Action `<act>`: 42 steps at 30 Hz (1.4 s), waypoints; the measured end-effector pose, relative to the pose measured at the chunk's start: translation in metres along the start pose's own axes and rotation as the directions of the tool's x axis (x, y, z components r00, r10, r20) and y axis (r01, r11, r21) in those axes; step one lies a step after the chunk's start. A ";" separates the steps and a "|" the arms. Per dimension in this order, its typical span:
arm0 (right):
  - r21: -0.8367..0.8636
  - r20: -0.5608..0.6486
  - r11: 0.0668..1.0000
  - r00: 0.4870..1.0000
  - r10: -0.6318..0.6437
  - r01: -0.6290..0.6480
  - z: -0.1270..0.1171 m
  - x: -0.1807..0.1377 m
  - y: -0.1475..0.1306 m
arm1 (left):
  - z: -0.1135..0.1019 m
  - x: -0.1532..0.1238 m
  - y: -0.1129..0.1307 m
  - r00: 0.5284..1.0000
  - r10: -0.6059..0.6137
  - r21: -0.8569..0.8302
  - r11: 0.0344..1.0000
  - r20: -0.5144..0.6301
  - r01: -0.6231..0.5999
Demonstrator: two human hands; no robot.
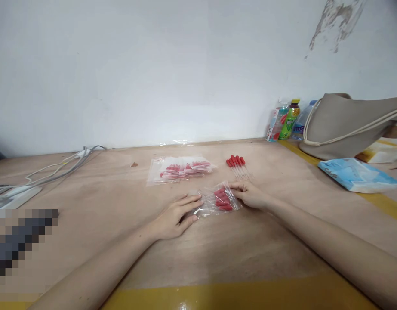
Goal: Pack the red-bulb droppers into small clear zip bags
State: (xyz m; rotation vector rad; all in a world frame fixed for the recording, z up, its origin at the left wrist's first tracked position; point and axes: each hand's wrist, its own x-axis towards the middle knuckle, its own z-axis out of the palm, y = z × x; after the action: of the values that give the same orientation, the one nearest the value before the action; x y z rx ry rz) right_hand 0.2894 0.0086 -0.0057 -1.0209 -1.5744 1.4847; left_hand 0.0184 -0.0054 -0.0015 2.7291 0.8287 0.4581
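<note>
A clear plastic zip bag (pixel 207 206) lies on the table between my hands, with several red-bulbed droppers (pixel 224 200) inside it. My left hand (pixel 179 215) rests with its fingers stretched out and apart, their tips on the bag's left end. At the bag's right end, my right hand (pixel 248 194) pinches the edge between thumb and fingers. Just beyond that hand, several loose droppers (pixel 237 162) with red bulbs and thin clear stems lie side by side. Farther back, filled zip bags (pixel 185 168) overlap in a pile.
A blue tissue pack (pixel 359 174) lies on the right, near a grey bag (pixel 349 125) and several bottles (pixel 288 120) by the wall. Cables (pixel 72 165) and a white power strip (pixel 20 196) occupy the left. Yellow tape (pixel 217 297) runs along the front.
</note>
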 end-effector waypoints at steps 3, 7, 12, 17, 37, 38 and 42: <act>-0.007 -0.016 0.999 0.999 0.031 -0.031 -0.002 -0.001 -0.002 | 0.000 -0.001 0.000 1.000 -0.018 0.006 1.000 0.009 0.018; -0.020 -0.333 0.978 0.924 0.190 -0.209 -0.005 0.000 -0.001 | -0.001 -0.001 0.000 1.000 -0.015 0.005 1.000 0.000 0.015; -0.050 -0.247 0.974 0.948 0.202 -0.221 0.001 -0.002 -0.003 | -0.002 0.001 0.002 0.999 0.014 0.008 1.000 0.029 -0.014; 0.023 -0.225 0.988 0.962 0.156 -0.154 -0.005 -0.005 -0.007 | -0.001 0.000 0.002 0.999 0.001 -0.028 1.000 -0.053 -0.002; 0.463 -0.576 0.862 0.809 0.115 0.207 -0.018 0.077 -0.017 | -0.037 0.004 -0.123 0.219 -0.796 -0.163 0.367 -0.565 0.916; 0.470 -0.567 0.866 0.810 0.147 0.172 -0.013 0.082 -0.013 | -0.038 0.006 -0.127 0.198 -0.807 -0.168 0.343 -0.557 0.924; 0.478 -0.494 0.877 0.838 0.233 0.038 -0.002 0.090 -0.003 | -0.041 0.014 -0.139 0.141 -0.836 -0.207 0.289 -0.531 0.934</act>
State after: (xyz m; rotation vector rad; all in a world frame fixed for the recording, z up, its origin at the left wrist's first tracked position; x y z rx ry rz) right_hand 0.2537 0.0910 -0.0031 -1.1089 -0.7141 1.3857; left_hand -0.0541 0.1209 -0.0061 1.5502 2.5234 0.8874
